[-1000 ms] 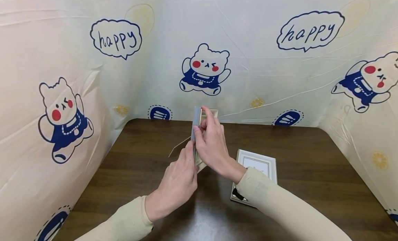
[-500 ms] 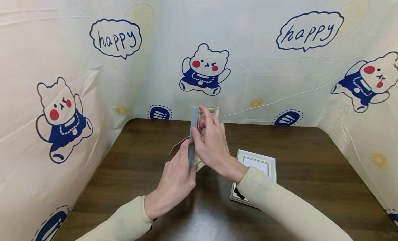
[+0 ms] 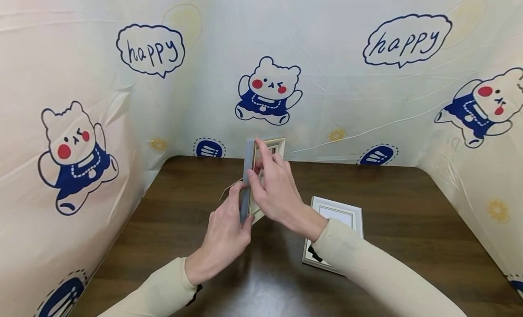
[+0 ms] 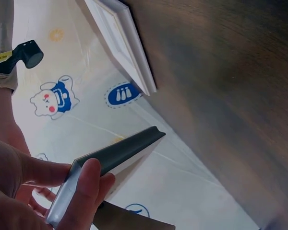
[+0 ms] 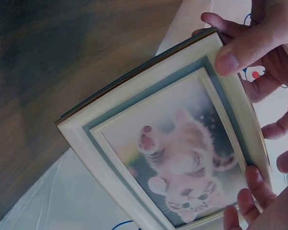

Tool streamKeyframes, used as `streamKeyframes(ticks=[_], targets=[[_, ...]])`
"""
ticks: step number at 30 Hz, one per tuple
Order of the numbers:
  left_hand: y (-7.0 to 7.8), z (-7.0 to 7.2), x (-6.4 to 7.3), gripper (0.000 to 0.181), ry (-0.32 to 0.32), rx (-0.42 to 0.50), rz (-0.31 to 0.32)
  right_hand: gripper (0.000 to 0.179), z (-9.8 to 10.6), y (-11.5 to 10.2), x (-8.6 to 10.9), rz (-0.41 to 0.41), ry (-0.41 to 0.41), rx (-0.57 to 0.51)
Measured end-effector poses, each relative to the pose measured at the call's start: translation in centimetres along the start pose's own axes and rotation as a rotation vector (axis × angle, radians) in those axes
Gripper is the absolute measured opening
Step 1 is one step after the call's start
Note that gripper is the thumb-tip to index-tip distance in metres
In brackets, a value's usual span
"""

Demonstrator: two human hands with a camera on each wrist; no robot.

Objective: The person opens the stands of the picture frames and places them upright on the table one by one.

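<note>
1. Pale, creased cloth [image 3: 347, 96] encloses the space at the back and both sides; its left side looks pinkish, its back a cooler greenish white;
2. navy-outlined cartoon bears [image 3: 267, 96] with red cheeks are printed on all three sides; two speech bubbles [image 3: 407, 40] reading "happy" sit high up, with yellow citrus slices [image 3: 337, 135] and dark-blue ovals [image 3: 209, 148] scattered lower;
3. the dark-brown, wood-grained tabletop [image 3: 412, 226] has rounded far corners and reaches close to the cloth;
4. light falls softly; a pale sheen [image 3: 269, 280] shows on the tabletop's near part.
</note>
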State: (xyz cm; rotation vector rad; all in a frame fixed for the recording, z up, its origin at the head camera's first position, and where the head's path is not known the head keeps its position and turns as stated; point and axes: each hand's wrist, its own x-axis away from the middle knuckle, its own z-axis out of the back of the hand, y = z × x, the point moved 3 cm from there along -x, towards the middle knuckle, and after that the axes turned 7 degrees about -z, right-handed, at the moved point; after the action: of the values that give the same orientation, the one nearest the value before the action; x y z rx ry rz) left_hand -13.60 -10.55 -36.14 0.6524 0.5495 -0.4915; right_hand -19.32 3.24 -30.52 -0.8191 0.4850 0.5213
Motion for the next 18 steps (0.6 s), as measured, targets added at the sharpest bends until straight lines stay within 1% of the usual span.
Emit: streamKeyframes(ticks=[4,9,12,16,18], targets=[[-0.3,0.0,0.1,0.083,0.004,0.019,0.009,0.064,-0.1,0.0,0.0,0.007,-0.038,0.011],[-0.5,0.0,0.1,0.082,0.007,0.027,0.023,0.066,0.2,0.4,-0.2,0.007,-0.041,-0.009],[-0.6,0.1,0.2,0.082,0.01,0.036,0.037,0.066,0.6,1.0,-0.3,0.006,-0.021,-0.026],[-0.7,0.2,0.1,0.081,0.014,0.058,0.043,0.065,1.0,2.2,-0.5,0.003,0.032,-0.042],[-0.8,0.3,0.1,0.08,0.019,0.061,0.041,0.066,1.2,3.1,-0.7,-0.017,0.053,-0.046]])
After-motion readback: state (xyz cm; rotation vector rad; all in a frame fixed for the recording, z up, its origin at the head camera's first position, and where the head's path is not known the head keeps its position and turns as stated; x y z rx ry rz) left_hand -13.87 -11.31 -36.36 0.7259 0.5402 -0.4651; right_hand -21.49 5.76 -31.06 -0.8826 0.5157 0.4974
